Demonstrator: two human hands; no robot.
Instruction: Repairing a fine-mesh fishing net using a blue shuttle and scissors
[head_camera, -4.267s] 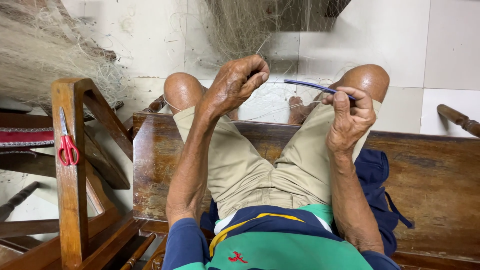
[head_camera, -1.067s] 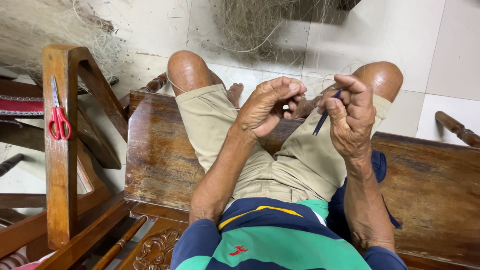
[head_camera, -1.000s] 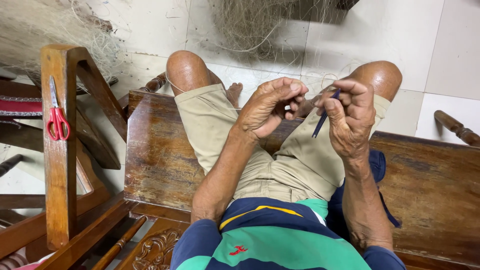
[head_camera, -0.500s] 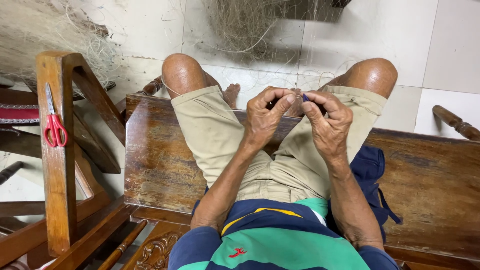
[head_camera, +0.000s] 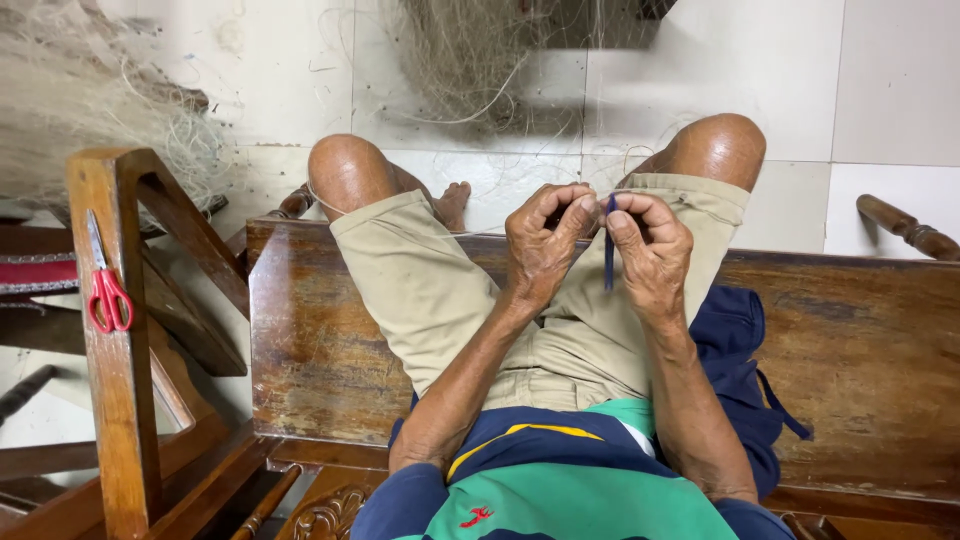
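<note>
I sit on a wooden bench (head_camera: 320, 340) with both hands raised between my knees. My right hand (head_camera: 650, 255) pinches a thin dark blue netting needle (head_camera: 609, 255) that hangs down between the two hands. My left hand (head_camera: 540, 245) is curled beside it, its fingertips pinching fine pale net thread against the needle's top. A thin thread (head_camera: 470, 234) runs from the hands leftward across my left thigh. A mass of pale fishing net (head_camera: 480, 60) lies on the tiled floor beyond my knees.
Red-handled scissors (head_camera: 105, 290) lie on the arm of a wooden chair (head_camera: 120, 380) at the left. More bundled net (head_camera: 70, 110) is heaped at the upper left. A dark blue cloth (head_camera: 745, 370) lies on the bench by my right hip. A wooden armrest (head_camera: 905, 228) shows at the right.
My hands have come together from apart. The blue needle, earlier held out sideways in the right hand, now hangs upright between both hands' fingertips.
</note>
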